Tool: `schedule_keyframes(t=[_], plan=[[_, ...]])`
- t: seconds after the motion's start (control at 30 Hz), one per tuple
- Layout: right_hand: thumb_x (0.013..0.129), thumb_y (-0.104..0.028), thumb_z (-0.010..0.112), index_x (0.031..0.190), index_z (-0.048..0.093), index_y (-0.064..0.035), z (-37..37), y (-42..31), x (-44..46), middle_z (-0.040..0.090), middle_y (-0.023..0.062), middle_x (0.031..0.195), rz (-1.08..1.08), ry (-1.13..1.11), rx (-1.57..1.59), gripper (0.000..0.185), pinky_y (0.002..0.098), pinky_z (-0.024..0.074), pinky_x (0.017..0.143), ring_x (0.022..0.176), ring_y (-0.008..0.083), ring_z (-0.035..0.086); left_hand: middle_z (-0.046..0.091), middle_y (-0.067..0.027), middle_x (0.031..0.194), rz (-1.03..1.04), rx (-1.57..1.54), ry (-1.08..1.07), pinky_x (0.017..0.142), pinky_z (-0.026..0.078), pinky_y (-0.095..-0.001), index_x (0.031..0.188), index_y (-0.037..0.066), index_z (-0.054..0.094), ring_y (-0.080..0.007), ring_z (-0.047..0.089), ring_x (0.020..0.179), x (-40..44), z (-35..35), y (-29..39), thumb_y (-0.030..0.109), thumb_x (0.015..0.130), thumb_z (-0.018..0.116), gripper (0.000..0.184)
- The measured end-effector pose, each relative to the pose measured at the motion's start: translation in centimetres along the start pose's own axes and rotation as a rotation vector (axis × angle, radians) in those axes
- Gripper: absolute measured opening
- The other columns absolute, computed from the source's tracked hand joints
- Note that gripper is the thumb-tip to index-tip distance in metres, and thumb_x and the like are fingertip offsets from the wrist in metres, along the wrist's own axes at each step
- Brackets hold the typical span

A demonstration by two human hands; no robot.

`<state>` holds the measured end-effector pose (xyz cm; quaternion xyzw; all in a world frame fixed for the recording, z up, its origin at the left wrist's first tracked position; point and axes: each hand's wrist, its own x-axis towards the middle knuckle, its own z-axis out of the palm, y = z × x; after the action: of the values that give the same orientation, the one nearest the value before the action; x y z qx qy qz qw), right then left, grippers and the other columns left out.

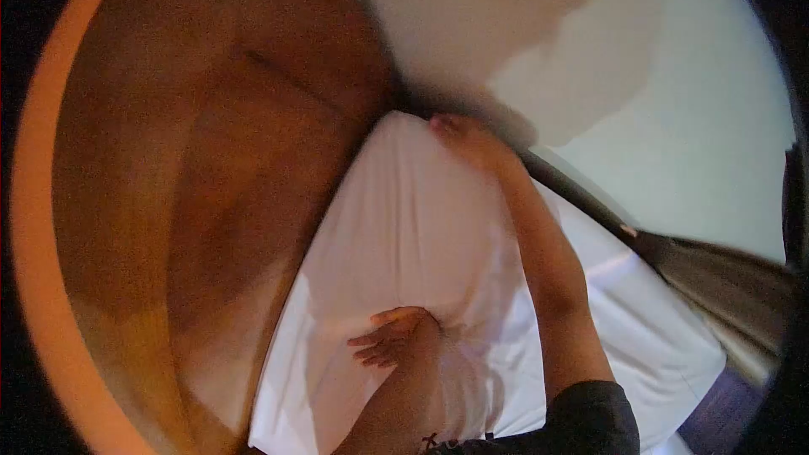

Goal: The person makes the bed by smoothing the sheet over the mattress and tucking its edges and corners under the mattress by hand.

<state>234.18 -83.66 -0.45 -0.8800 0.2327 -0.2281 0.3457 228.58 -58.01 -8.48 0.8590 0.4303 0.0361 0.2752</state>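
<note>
A white fitted sheet (404,219) covers a mattress, with long creases running from its far corner towards me. At the far right edge, close to that corner, my right hand (463,139) is bent over the side with its fingers curled on the sheet. Those fingertips are blurred and partly hidden. My left hand (392,337) is over the middle of the bed, its fingers spread and pointing left. Nothing is in it. Whether it touches the sheet or hovers just above, I cannot tell.
A brown wooden panel (227,177) runs along the bed's left side. To the right a pale wall (674,118) meets it at the far corner, with shadows on it. Brown cloth (716,278) lies along the right edge, and a purple surface (725,409) shows at lower right.
</note>
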Motion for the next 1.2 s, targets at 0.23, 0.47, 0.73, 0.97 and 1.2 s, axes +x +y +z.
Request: schedule_keyframes(t=[0.23,0.47,0.73,0.97,1.2], plan=[[0.086,-0.025,0.052,0.111,0.057,-0.0066,-8.2,0.7,-35.8,0.053,0.0153,0.118,0.492,0.328,-0.861,0.032,0.0477,0.0308,0.097,0.113,0.0327,0.046,0.017,-0.0153,0.145,0.131,0.082,-0.171,0.105,0.017,-0.0518,0.139,0.004,0.019,-0.0356,0.019,0.132,-2.2,-0.2,-2.9,0.048,0.084,0.042,0.074],[0.091,-0.021,0.044,0.118,0.053,-0.0047,-16.3,0.6,-39.8,0.052,0.0143,0.123,0.724,0.475,-0.424,0.033,0.046,0.0224,0.104,0.121,0.0307,0.041,0.017,-0.0153,0.145,0.247,0.121,-0.299,0.105,0.017,-0.0515,0.139,0.004,0.019,-0.0356,0.019,0.132,-4.2,-2.0,-5.5,0.048,0.084,0.043,0.074],[0.088,-0.044,0.037,0.115,0.057,-0.0054,-16.5,14.4,-14.0,0.053,0.0161,0.121,0.886,-0.724,-0.106,0.051,0.0368,0.0354,0.097,0.113,0.0287,0.049,0.017,-0.0154,0.145,0.227,0.008,-0.209,0.105,0.017,-0.0511,0.139,0.005,0.019,-0.0355,0.019,0.131,-1.9,0.3,-1.9,0.048,0.084,0.044,0.075],[0.075,-0.038,0.053,0.111,0.059,-0.0052,-10.3,18.2,-9.5,0.061,0.0132,0.107,0.955,-0.915,-0.172,0.049,0.0395,0.0464,0.083,0.09,0.0242,0.061,0.017,-0.0154,0.145,0.111,-0.039,-0.118,0.105,0.017,-0.0508,0.139,0.005,0.019,-0.0354,0.019,0.131,-2.1,0.3,-1.0,0.048,0.084,0.044,0.075],[0.068,-0.038,0.06,0.11,0.059,-0.0046,-9.9,18.6,-8.9,0.062,0.0134,0.104,1.025,-0.884,-0.276,0.053,0.038,0.048,0.077,0.084,0.024,0.062,0.017,-0.0155,0.145,0.035,-0.048,-0.087,0.105,0.017,-0.0505,0.139,0.005,0.019,-0.0354,0.02,0.131,-1.9,0.5,-1.7,0.048,0.083,0.045,0.075]])
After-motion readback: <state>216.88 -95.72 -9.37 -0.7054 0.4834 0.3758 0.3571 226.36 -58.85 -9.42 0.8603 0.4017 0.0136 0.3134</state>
